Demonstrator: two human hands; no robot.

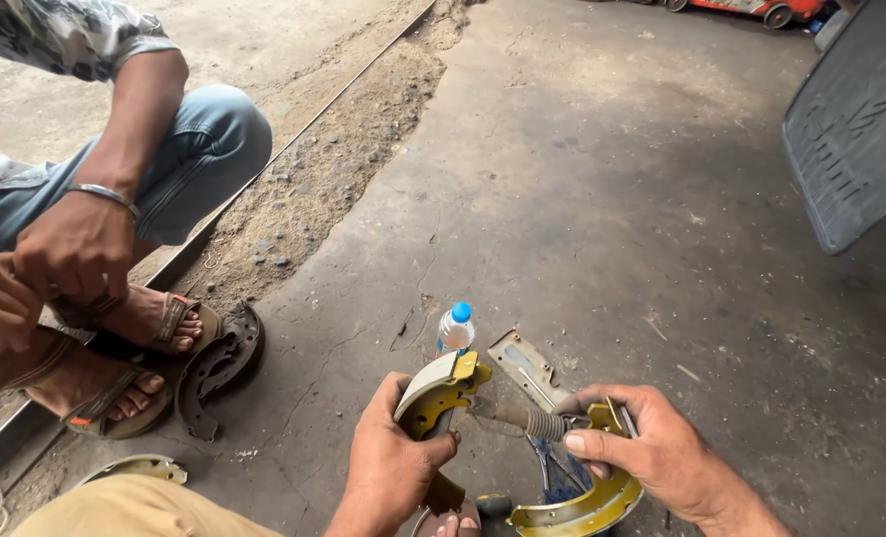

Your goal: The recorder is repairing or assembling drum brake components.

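Gripping one yellow brake shoe (441, 390) in our left hand (393, 465), we clasped the other yellow brake shoe (582, 507) with our right hand (652, 447), a coil spring (522, 418) stretched between them above the concrete floor (612, 199). A small water bottle (456, 328) stood just behind, and a dark worn brake shoe (219, 370) lay by a seated person's sandalled feet (139, 363).

We see two curved yellow painted metal brake shoes (441, 390) with a dull, worn finish, a grey coiled metal spring (537, 422), a clear glossy plastic bottle (455, 328), and rough matt grey concrete floor (602, 199).
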